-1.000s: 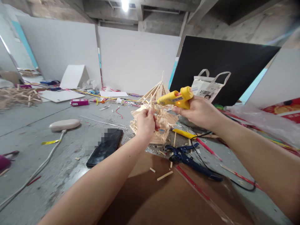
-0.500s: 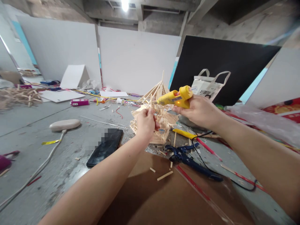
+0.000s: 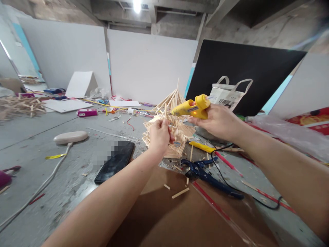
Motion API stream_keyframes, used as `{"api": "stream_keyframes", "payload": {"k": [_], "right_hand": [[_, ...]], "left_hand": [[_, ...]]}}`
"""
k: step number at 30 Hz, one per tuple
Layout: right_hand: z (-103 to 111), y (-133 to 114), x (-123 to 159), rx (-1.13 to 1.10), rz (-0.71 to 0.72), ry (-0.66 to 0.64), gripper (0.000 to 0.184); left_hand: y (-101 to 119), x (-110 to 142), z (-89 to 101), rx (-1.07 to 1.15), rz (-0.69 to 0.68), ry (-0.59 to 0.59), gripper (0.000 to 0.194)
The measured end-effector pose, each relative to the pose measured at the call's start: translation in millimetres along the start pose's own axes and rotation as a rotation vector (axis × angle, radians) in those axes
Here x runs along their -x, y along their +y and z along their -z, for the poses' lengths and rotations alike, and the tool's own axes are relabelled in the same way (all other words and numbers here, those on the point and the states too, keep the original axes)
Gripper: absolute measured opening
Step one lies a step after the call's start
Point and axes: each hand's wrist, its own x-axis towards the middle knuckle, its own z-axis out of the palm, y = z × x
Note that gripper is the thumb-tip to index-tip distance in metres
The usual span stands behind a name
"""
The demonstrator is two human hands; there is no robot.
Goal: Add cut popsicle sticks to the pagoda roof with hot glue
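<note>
My right hand (image 3: pixel 219 120) is wrapped round a yellow hot glue gun (image 3: pixel 191 108), whose orange light is lit and whose nozzle points left. My left hand (image 3: pixel 159 134) is closed in a pinch on a thin wooden stick (image 3: pixel 165 110) that rises above the fingertips, close to the nozzle. Whether nozzle and stick touch, I cannot tell. Around and behind the left hand stands a model built of wooden sticks (image 3: pixel 183 132), with a pointed roof of slanting sticks (image 3: pixel 175 97) on top. The left hand hides part of the model.
Blue cutters (image 3: pixel 212 180) and a yellow serrated strip (image 3: pixel 202 146) lie at front right. A black phone (image 3: pixel 117 163) rests left of my forearm. Brown board (image 3: pixel 159 212) is nearest me, with stick offcuts (image 3: pixel 180 193). A paper bag (image 3: pixel 226 92) stands behind my right hand.
</note>
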Motion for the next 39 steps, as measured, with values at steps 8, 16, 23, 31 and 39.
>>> {"api": "stream_keyframes", "payload": {"k": [8, 16, 23, 31, 39], "right_hand": [[4, -1, -5, 0.039, -0.033, 0.012, 0.035], [11, -5, -6, 0.083, -0.011, 0.009, 0.039], [11, -3, -8, 0.105, -0.007, 0.024, 0.042], [11, 0, -12, 0.114, -0.004, 0.033, 0.041], [12, -1, -16, 0.152, 0.002, 0.041, 0.041]], "left_hand": [[-2, -1, 1.0, -0.007, -0.015, 0.001, 0.014], [1, -1, 0.2, -0.017, 0.012, 0.019, 0.014], [0, -1, 0.6, -0.005, 0.005, 0.006, 0.014], [-3, -2, 1.3, -0.002, -0.012, 0.003, 0.014], [-2, -2, 1.3, 0.008, -0.007, 0.001, 0.015]]}}
